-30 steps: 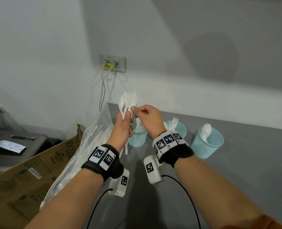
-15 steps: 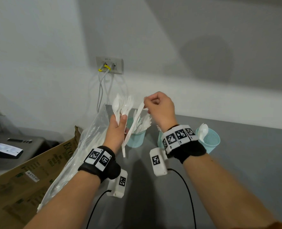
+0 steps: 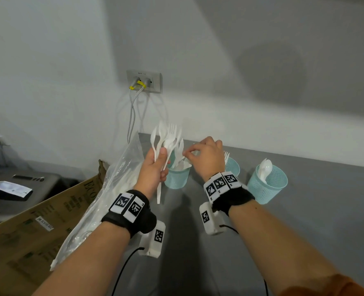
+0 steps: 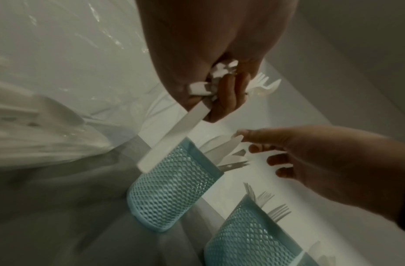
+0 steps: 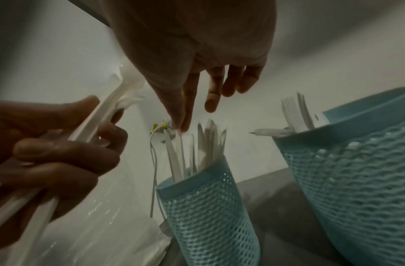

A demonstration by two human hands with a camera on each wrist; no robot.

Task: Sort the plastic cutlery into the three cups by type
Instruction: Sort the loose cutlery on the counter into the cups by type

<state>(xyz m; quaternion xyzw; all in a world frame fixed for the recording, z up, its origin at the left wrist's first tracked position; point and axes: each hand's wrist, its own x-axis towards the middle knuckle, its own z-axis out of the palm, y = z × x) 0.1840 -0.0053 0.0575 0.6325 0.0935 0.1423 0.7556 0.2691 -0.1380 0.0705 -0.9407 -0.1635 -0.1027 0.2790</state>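
Your right hand (image 3: 206,158), fingers loose and empty, hovers over the knife cup (image 3: 176,177) while your left hand (image 3: 154,167) grips a mixed cutlery bunch (image 3: 166,139) beside it; next, likely pick another piece.

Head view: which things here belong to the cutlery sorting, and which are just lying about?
Job: left hand holding cutlery bunch; right hand; knife cup; fork cup; spoon cup; cutlery bag.

Lying about: cardboard box; wall socket; grey cables.

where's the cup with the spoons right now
In the head view, the spoon cup stands far right of the three on the grey table, beside the fork cup.
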